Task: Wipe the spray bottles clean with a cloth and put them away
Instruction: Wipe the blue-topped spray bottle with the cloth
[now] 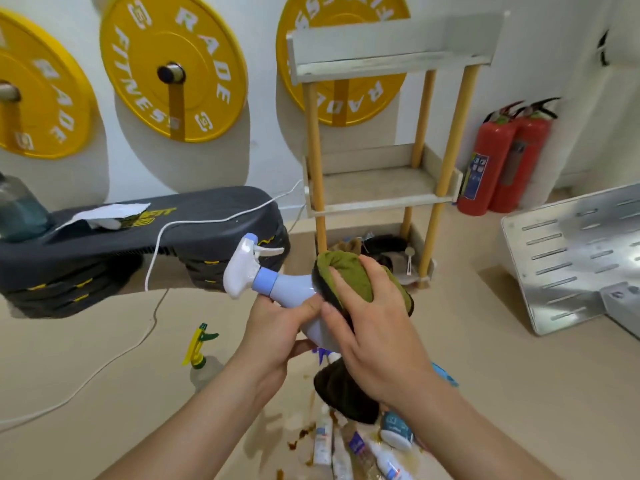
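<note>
A light blue spray bottle [287,287] with a white trigger head lies tilted in mid-air at the centre, nozzle pointing up and left. My left hand [277,327] grips its body from below. My right hand [367,323] grips an olive-green and dark cloth [349,271] wrapped over the bottle's base end, and a dark end of the cloth hangs below my wrist. A clear spray bottle [202,358] with a yellow and green trigger stands on the floor to the lower left. Several small bottles [343,448] lie on the floor under my arms, among brown stains.
A shelf rack [377,188] with yellow posts stands behind the hands, with clutter on its bottom shelf. A black bench [145,237] with a white cable is at left. Two red fire extinguishers [502,161] stand at right, next to a metal panel [571,254].
</note>
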The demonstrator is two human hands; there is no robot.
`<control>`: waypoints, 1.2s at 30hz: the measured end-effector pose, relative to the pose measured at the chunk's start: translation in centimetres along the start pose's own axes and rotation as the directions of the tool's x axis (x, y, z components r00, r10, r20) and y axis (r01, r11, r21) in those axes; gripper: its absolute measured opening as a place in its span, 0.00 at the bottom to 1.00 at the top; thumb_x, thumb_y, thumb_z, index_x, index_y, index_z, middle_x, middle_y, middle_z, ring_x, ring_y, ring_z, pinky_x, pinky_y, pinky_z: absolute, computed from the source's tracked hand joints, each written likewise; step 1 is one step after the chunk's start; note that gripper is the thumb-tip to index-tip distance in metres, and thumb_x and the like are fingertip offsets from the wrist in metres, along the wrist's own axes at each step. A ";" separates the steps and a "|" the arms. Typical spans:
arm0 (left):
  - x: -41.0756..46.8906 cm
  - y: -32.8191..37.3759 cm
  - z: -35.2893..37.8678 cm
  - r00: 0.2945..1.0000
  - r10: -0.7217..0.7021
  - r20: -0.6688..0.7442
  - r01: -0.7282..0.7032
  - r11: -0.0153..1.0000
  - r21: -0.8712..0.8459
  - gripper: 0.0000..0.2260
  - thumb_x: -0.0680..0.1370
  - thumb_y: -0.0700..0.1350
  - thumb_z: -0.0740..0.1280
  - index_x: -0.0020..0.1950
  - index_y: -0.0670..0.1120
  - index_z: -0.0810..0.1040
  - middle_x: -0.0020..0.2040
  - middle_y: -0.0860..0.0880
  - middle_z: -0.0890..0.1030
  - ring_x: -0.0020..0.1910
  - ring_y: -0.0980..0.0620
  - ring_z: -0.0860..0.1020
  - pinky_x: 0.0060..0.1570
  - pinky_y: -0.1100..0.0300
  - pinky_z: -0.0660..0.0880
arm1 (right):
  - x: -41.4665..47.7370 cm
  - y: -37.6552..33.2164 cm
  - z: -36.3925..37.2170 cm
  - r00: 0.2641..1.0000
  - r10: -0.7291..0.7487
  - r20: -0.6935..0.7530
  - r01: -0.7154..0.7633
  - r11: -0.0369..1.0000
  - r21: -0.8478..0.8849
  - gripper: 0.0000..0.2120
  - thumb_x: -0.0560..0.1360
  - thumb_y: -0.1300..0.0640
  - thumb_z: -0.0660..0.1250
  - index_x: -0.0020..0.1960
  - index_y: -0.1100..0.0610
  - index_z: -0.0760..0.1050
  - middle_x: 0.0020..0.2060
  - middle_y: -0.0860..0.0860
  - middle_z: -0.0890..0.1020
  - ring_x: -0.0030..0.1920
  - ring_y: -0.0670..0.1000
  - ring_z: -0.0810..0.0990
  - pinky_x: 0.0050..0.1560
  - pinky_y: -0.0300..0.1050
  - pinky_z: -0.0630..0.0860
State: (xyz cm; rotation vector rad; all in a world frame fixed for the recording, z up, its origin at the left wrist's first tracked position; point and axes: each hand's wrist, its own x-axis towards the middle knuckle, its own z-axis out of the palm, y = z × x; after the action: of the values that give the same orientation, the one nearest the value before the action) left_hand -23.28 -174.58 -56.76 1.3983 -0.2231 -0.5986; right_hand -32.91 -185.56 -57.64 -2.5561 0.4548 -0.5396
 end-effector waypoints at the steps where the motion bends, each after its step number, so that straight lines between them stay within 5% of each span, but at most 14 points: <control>1: -0.5 0.0 0.2 1.000 -0.002 0.002 0.002 1.000 -0.002 0.15 0.74 0.39 0.73 0.58 0.50 0.78 0.50 0.50 0.86 0.44 0.50 0.85 0.34 0.55 0.79 | 0.4 0.0 -0.1 0.999 0.023 -0.030 -0.022 0.999 0.023 0.27 0.78 0.36 0.45 0.74 0.39 0.64 0.75 0.53 0.60 0.70 0.59 0.64 0.71 0.54 0.64; 5: -1.6 0.2 0.6 1.000 0.020 -0.023 -0.019 1.000 0.023 0.19 0.71 0.41 0.76 0.59 0.49 0.77 0.50 0.52 0.86 0.46 0.51 0.85 0.35 0.54 0.80 | 2.3 0.0 -1.4 0.987 0.161 -0.002 -0.157 0.969 0.190 0.17 0.83 0.45 0.51 0.59 0.46 0.77 0.62 0.53 0.74 0.67 0.58 0.69 0.66 0.56 0.67; 8: -1.4 0.8 1.0 0.997 0.028 -0.077 -0.030 0.999 -0.026 0.19 0.72 0.43 0.76 0.61 0.50 0.77 0.50 0.52 0.86 0.46 0.51 0.85 0.34 0.55 0.80 | 1.0 -0.7 -1.4 0.985 0.075 -0.153 -0.107 0.972 -0.207 0.21 0.83 0.45 0.48 0.68 0.47 0.74 0.73 0.52 0.69 0.77 0.57 0.59 0.71 0.60 0.61; 10: -0.9 1.4 0.9 0.993 0.030 -0.112 -0.038 0.997 -0.069 0.19 0.73 0.46 0.75 0.62 0.50 0.77 0.52 0.50 0.86 0.47 0.50 0.85 0.34 0.55 0.80 | -0.3 -1.8 -0.3 0.988 -0.053 -0.145 0.007 0.954 -0.300 0.25 0.82 0.45 0.49 0.73 0.53 0.71 0.75 0.54 0.69 0.77 0.57 0.63 0.70 0.61 0.63; 14: -1.2 2.0 1.4 0.994 0.066 -0.084 -0.069 0.997 -0.028 0.19 0.73 0.45 0.76 0.62 0.49 0.76 0.49 0.49 0.86 0.43 0.52 0.86 0.34 0.53 0.81 | 0.6 -1.7 0.2 0.990 -0.013 -0.141 0.013 1.000 -0.004 0.28 0.82 0.44 0.44 0.73 0.57 0.69 0.69 0.55 0.74 0.71 0.57 0.70 0.70 0.56 0.68; 16: -1.9 2.1 1.9 0.993 0.105 -0.053 -0.105 0.994 -0.006 0.18 0.72 0.43 0.76 0.60 0.47 0.76 0.47 0.49 0.86 0.42 0.53 0.85 0.35 0.53 0.82 | 1.9 -1.6 -1.7 0.986 0.083 -0.146 -0.056 0.982 0.178 0.21 0.84 0.46 0.46 0.54 0.51 0.76 0.50 0.50 0.81 0.53 0.53 0.77 0.53 0.50 0.72; 18: -2.1 2.2 2.1 0.988 0.149 -0.041 -0.149 0.989 0.005 0.18 0.72 0.42 0.76 0.59 0.48 0.76 0.46 0.51 0.86 0.43 0.55 0.85 0.34 0.55 0.81 | 2.7 -1.5 -3.3 0.984 0.158 -0.080 -0.126 0.942 0.312 0.18 0.85 0.47 0.48 0.43 0.46 0.72 0.41 0.46 0.79 0.46 0.51 0.77 0.43 0.47 0.68; 21: -1.6 2.6 1.9 0.985 0.131 -0.113 -0.137 0.989 -0.047 0.19 0.71 0.43 0.76 0.61 0.47 0.76 0.47 0.50 0.86 0.42 0.54 0.85 0.32 0.56 0.80 | 1.6 -1.8 -2.8 0.997 0.057 -0.058 -0.062 0.995 -0.078 0.23 0.84 0.47 0.47 0.71 0.55 0.70 0.63 0.56 0.78 0.64 0.56 0.75 0.61 0.50 0.72; 24: -0.9 2.9 1.3 0.979 0.071 -0.190 -0.095 0.988 -0.124 0.21 0.73 0.44 0.76 0.64 0.47 0.76 0.53 0.47 0.85 0.43 0.52 0.86 0.31 0.58 0.78 | -0.1 -2.8 0.1 0.993 -0.121 -0.019 0.110 0.949 -0.297 0.31 0.82 0.46 0.45 0.78 0.65 0.60 0.75 0.65 0.65 0.76 0.65 0.62 0.75 0.58 0.61; 29: -0.7 3.6 0.4 0.976 0.021 -0.215 -0.060 0.982 -0.177 0.19 0.74 0.44 0.75 0.64 0.46 0.76 0.52 0.44 0.85 0.40 0.52 0.86 0.30 0.58 0.78 | 0.3 -1.8 -0.9 0.935 -0.294 -0.196 0.271 0.953 -0.137 0.24 0.78 0.45 0.57 0.67 0.56 0.77 0.68 0.56 0.76 0.68 0.57 0.71 0.65 0.55 0.74; 33: -1.8 4.2 0.6 0.995 0.067 -0.079 -0.070 0.997 -0.043 0.22 0.70 0.47 0.76 0.63 0.47 0.77 0.50 0.47 0.86 0.41 0.53 0.85 0.32 0.59 0.78 | 2.1 -1.3 -4.5 0.978 -0.206 0.030 0.206 0.978 -0.014 0.40 0.68 0.31 0.65 0.74 0.48 0.65 0.68 0.47 0.69 0.67 0.48 0.65 0.68 0.51 0.69; 36: -2.7 4.5 0.7 0.988 0.155 -0.015 -0.150 0.976 0.159 0.31 0.60 0.56 0.77 0.61 0.50 0.77 0.48 0.51 0.86 0.47 0.52 0.85 0.42 0.52 0.82 | 3.6 -1.4 -6.2 0.964 -0.124 0.237 0.080 0.979 0.189 0.44 0.59 0.29 0.74 0.70 0.43 0.68 0.60 0.41 0.77 0.60 0.44 0.75 0.63 0.50 0.74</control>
State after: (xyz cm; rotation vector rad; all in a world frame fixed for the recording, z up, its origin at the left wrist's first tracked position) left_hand -24.67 -173.58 -51.80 1.5250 -0.3585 -0.4416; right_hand -32.30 -188.24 -50.89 -2.4399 0.1777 -0.2754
